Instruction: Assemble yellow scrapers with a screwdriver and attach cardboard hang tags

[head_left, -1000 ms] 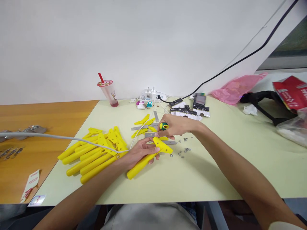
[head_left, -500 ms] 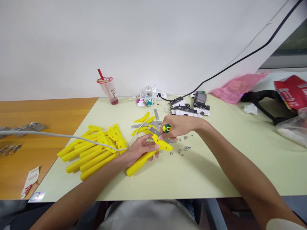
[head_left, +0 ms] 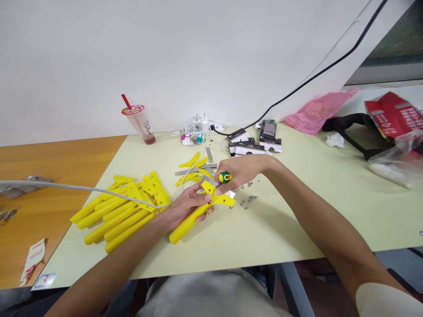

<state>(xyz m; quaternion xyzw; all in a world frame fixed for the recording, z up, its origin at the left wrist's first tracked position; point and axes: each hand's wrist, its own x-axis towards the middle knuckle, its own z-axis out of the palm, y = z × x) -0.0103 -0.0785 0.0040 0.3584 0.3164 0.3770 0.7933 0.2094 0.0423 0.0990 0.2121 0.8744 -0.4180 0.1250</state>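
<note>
My left hand grips a yellow plastic handle with a flat T-shaped head, lying on the pale green table. My right hand holds a green and yellow screwdriver and also pinches a grey metal blade against the head of that handle. Small metal screws lie scattered just right of the handle's head.
A pile of several more yellow handles lies to the left, with a white cable across it. Yellow curved pieces and metal blades sit behind the hands. A drink cup, chargers, a pink bag and a red packet stand further back.
My right hand has picked up a metal blade and brought it onto the head of the yellow handle. The camera view has shifted slightly right and down.
</note>
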